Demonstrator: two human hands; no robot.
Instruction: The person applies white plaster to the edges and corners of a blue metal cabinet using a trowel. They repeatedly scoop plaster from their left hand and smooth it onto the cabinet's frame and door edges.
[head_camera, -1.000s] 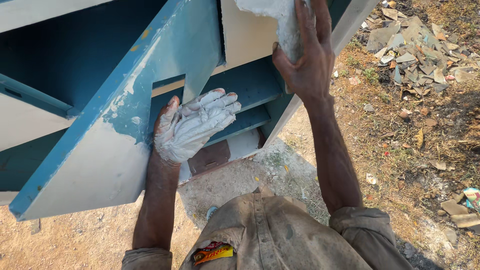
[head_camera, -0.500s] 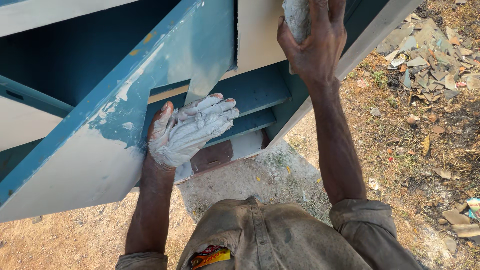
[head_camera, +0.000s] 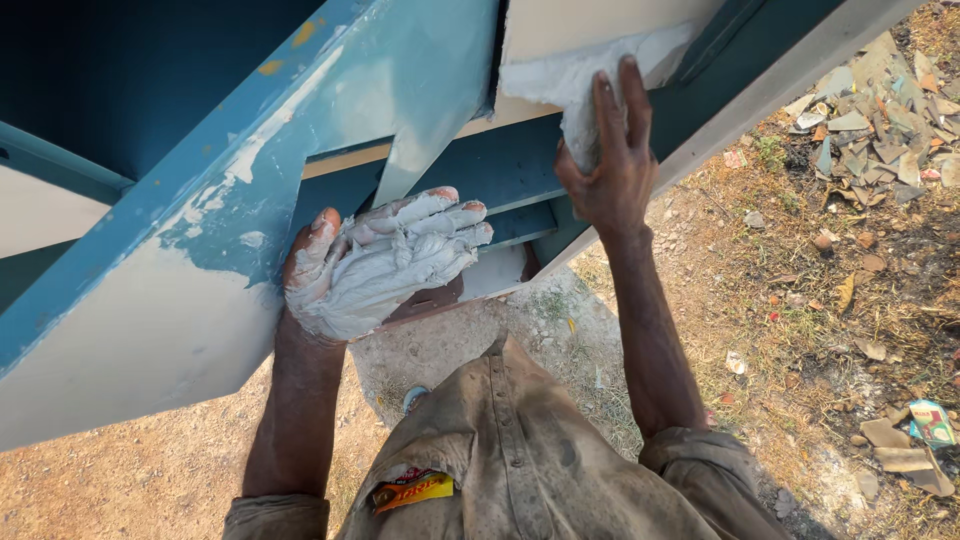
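My left hand (head_camera: 375, 262) is held palm up under a blue metal frame (head_camera: 400, 90), its palm and fingers coated with a thick lump of white putty (head_camera: 385, 270). My right hand (head_camera: 612, 160) is raised and presses a wad of white putty (head_camera: 580, 85) against the frame where a blue bar meets a cream panel (head_camera: 590, 25). A white smear runs along that joint. Patches of dried white filler cover the slanted blue beam (head_camera: 210, 230) on the left.
Dry dirt ground with sparse grass lies below. A heap of broken stone and tile pieces (head_camera: 870, 120) sits at upper right, with scattered litter (head_camera: 930, 420) at lower right. A concrete pad (head_camera: 470, 330) shows under the frame.
My right hand has dropped slightly and spread the putty along the joint, leaving a longer white smear. My left hand stays cupped with its putty in about the same place.
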